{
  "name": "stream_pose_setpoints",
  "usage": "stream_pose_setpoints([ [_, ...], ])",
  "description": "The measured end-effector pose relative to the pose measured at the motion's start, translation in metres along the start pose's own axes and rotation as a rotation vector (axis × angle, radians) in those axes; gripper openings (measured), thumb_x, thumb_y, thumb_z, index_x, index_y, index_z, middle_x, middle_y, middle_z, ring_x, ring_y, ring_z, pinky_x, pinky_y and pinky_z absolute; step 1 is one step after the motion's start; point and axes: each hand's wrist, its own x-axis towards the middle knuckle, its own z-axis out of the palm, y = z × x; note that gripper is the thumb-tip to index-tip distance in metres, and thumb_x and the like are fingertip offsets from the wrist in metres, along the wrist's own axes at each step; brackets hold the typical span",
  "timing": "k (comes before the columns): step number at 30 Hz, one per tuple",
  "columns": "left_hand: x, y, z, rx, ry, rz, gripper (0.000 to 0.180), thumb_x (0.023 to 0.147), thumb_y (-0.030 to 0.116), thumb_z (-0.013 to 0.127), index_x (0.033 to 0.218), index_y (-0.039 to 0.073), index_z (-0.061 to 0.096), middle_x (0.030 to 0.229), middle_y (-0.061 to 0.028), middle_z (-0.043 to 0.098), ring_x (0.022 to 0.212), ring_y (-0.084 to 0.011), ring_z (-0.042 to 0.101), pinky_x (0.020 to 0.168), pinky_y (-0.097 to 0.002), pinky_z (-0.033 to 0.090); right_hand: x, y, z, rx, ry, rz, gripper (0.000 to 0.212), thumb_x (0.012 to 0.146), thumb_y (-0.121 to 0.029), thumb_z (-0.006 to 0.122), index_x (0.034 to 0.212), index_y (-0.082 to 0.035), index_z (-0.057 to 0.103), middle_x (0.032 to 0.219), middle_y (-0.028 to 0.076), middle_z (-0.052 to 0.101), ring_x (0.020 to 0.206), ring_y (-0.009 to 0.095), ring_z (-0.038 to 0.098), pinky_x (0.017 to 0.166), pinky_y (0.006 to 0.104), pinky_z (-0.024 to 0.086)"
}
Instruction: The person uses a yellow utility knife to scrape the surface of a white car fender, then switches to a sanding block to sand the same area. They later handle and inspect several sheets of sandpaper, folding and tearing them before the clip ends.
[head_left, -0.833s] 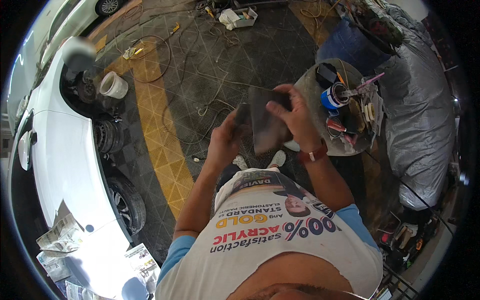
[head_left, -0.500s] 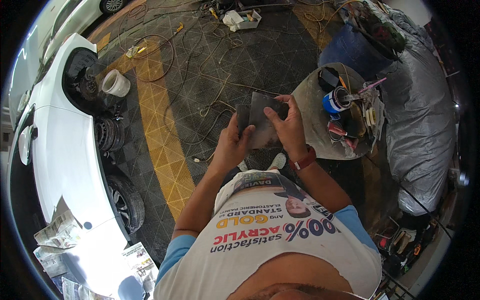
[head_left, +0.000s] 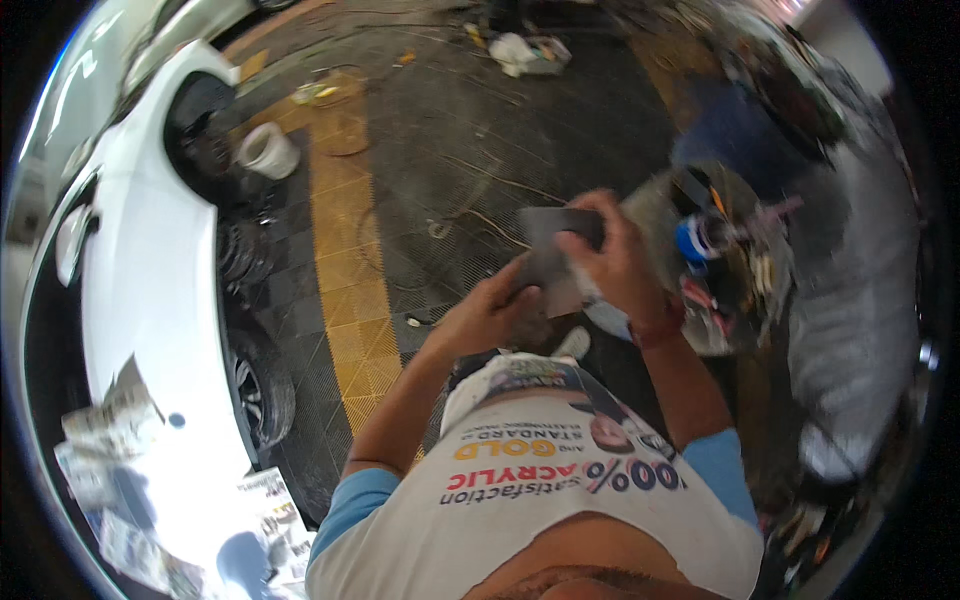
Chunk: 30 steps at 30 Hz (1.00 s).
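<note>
Grey sandpaper sheets are held in front of me at waist height, above the floor. My left hand closes on their lower left part, thumb on top. My right hand grips them from the upper right, its thumb pressed on the near face and its fingers behind. Motion blur softens both hands and the lower edge of the paper. How many sheets are stacked cannot be made out now.
Along the left stands a white car with newspaper on it. A white bucket sits near its wheel well. At right, a drum top carries a blue can and tools; beyond are a blue barrel and a silver-grey cover.
The view has shifted, so the surroundings sit further right in the picture. The sandpaper, earlier two visibly offset pieces, now shows as a more overlapped, blurred shape; both hands keep hold.
</note>
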Motion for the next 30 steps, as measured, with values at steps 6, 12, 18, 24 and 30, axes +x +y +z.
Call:
stream_pose_setpoints([
  [6, 0.000, -0.013, -0.005, -0.809, 0.081, 0.030, 0.066, 0.116, 0.038, 0.051, 0.170, 0.007, 0.031, 0.148, -0.0150, 0.062, 0.132, -0.0214, 0.059, 0.112, -0.0377, 0.047, -0.016, 0.018, 0.021, 0.125, 0.169, 0.215, 0.040, 0.098, -0.021, 0.080, 0.129, -0.003, 0.061, 0.126, 0.013, 0.065, 0.120, 0.028, 0.063, 0.109, 0.0411, 0.048],
  [12, -0.006, -0.017, 0.034, -0.501, 0.332, -0.014, 0.064, 0.115, 0.041, 0.055, 0.166, 0.005, 0.039, 0.152, -0.0121, 0.059, 0.141, -0.0237, 0.053, 0.121, -0.0409, 0.040, -0.014, 0.034, 0.047, 0.283, 0.409, 0.347, 0.040, 0.100, -0.023, 0.080, 0.131, -0.006, 0.061, 0.128, 0.010, 0.063, 0.124, 0.024, 0.059, 0.113, 0.0414, 0.044],
  [18, -0.012, 0.012, 0.021, 0.163, 0.221, 0.250, 0.055, 0.114, 0.033, 0.057, 0.157, 0.000, 0.047, 0.144, -0.0180, 0.063, 0.138, -0.0309, 0.056, 0.120, -0.0442, 0.042, -0.010, 0.053, 0.014, 0.136, 0.147, 0.220, 0.040, 0.098, -0.020, 0.082, 0.128, -0.006, 0.060, 0.122, 0.007, 0.063, 0.116, 0.024, 0.061, 0.108, 0.0419, 0.048],
  [24, -0.008, 0.016, 0.004, -0.080, -0.083, 0.132, 0.057, 0.113, 0.033, 0.059, 0.157, -0.001, 0.046, 0.144, -0.0194, 0.063, 0.137, -0.0299, 0.059, 0.119, -0.0448, 0.044, -0.001, 0.020, 0.002, 0.051, -0.027, 0.244, 0.036, 0.095, -0.014, 0.081, 0.124, -0.007, 0.061, 0.116, 0.007, 0.064, 0.108, 0.020, 0.062, 0.098, 0.0406, 0.053],
  [30, -0.013, 0.025, 0.005, -0.148, -0.129, 0.162, 0.056, 0.112, 0.034, 0.063, 0.154, 0.000, 0.049, 0.143, -0.0192, 0.065, 0.134, -0.0250, 0.058, 0.117, -0.0431, 0.046, 0.010, 0.023, -0.001, 0.044, 0.029, 0.219, 0.038, 0.093, -0.012, 0.081, 0.125, -0.008, 0.061, 0.115, 0.007, 0.066, 0.108, 0.021, 0.063, 0.097, 0.0415, 0.053],
])
